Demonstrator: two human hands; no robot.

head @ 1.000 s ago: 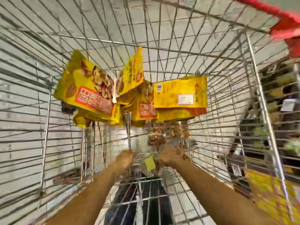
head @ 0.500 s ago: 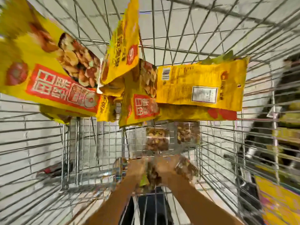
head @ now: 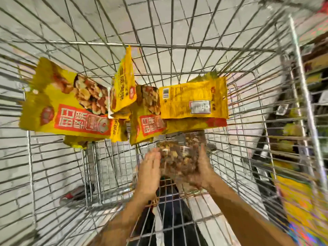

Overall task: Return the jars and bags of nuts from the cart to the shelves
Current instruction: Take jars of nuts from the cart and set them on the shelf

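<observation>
Nut jar (head: pixel 179 157) sits between left hand (head: pixel 150 168) and right hand (head: pixel 201 168), under bags' (head: pixel 193 102) edges.

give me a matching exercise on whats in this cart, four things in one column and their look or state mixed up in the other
1 jar of nuts
2 leftmost yellow bag
3 rightmost yellow bag
4 left hand

a barcode side showing
b flat against the jar
c nut picture and red panel showing
d clear, nuts visible inside

Pairs: 1-d, 2-c, 3-a, 4-b

Motion-blurred jar of nuts (head: pixel 179 157), shelves (head: pixel 317 68) smeared and cut off at right edge, bag (head: pixel 177 102) small print unreadable.
</observation>
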